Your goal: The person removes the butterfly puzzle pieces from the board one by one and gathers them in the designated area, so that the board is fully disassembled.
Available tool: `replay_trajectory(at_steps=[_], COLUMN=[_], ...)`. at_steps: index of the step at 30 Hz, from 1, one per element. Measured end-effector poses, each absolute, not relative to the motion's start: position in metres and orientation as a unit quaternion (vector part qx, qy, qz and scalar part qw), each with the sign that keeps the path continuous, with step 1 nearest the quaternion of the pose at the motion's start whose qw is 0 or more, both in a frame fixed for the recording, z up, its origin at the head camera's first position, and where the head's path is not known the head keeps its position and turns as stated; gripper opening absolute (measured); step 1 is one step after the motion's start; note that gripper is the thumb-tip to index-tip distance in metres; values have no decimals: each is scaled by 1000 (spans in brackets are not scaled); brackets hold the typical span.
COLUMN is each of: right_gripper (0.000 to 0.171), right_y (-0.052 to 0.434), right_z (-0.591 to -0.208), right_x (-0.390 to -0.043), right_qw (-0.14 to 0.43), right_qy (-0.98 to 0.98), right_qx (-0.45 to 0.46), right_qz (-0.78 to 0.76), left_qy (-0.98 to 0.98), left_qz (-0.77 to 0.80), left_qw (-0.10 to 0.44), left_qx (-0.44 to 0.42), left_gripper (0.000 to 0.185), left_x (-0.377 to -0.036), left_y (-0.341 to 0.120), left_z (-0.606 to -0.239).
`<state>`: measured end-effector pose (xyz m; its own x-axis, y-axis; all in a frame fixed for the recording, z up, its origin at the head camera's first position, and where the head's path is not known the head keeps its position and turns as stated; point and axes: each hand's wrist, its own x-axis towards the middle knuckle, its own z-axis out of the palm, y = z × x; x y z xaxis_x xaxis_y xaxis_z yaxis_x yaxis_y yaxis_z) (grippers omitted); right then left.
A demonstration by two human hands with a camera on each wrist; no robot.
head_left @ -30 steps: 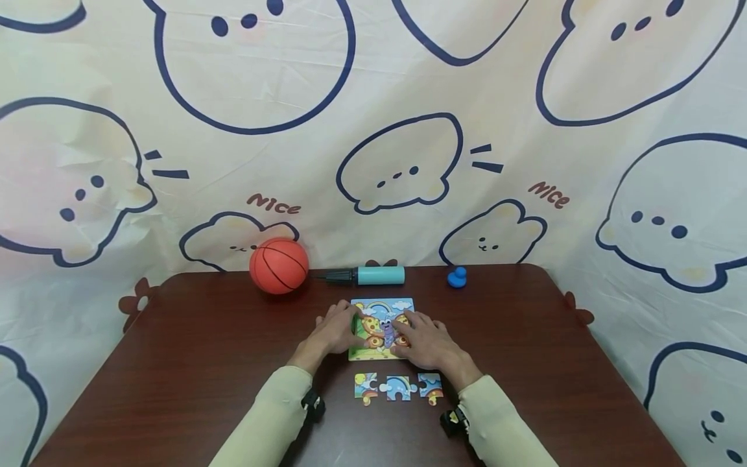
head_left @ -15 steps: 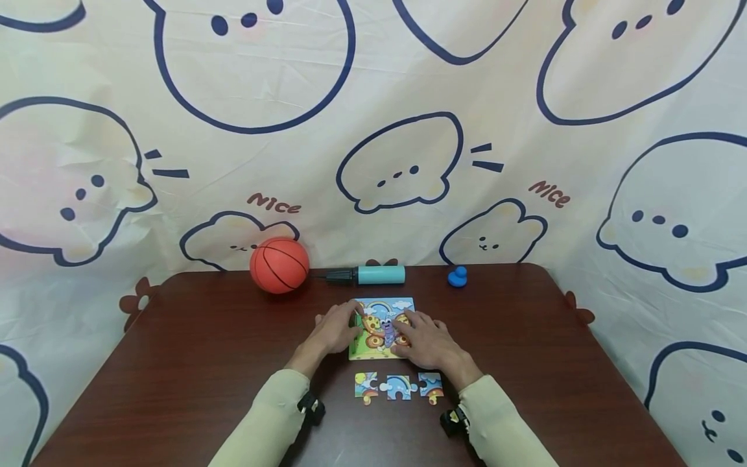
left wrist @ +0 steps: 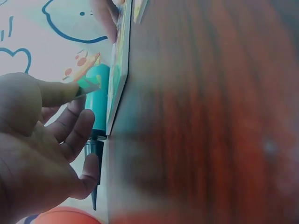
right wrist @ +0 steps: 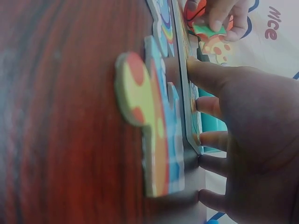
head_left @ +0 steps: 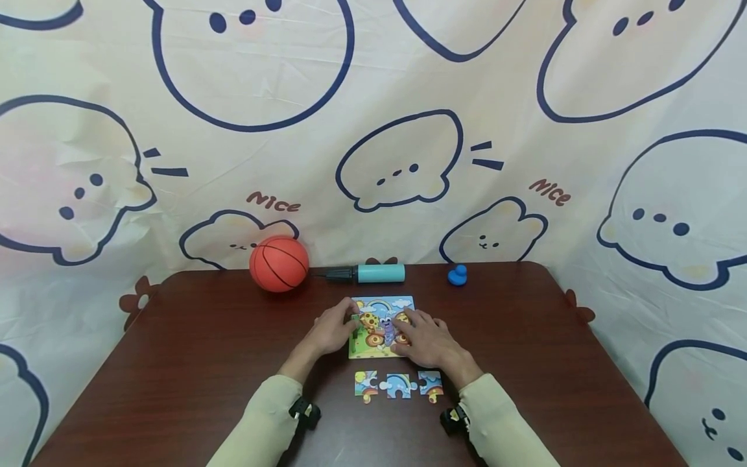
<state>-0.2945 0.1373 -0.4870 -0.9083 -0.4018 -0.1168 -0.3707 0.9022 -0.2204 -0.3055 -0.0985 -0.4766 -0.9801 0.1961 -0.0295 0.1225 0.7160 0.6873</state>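
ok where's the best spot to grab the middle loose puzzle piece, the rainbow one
Probably pinch the rainbow piece by its straight near and far edges, coming from above. It lies flat on the table, and its side tabs sit close to the neighbouring pieces, leaving little finger room there.

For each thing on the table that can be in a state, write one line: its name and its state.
Puzzle board: flat on the table, partly filled.
Three loose pieces: out of the board, lying in a row.
Green piece: lifted, pinched by the left hand.
Right hand: resting flat on the board.
Basketball: inflated, at rest.
Pump: lying on its side.
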Motion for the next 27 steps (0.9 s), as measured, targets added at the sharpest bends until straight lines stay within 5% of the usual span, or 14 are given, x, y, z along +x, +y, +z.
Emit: replay_trajectory(at_steps=[17, 27], right_gripper=[62, 62], right_y=[138, 137], right_z=[-490, -487], right_x=[-292, -291], right_qw=[76, 71], right_qy=[972, 973], right_qx=[-197, -193], right_qz=[-103, -105], left_qy=[908, 903], left_qz=[391, 361], left_qw=[41, 117], left_qx=[146, 200], left_gripper=[12, 11], left_x=[-259, -235], left_y=[-105, -106], left_z=[-466, -460])
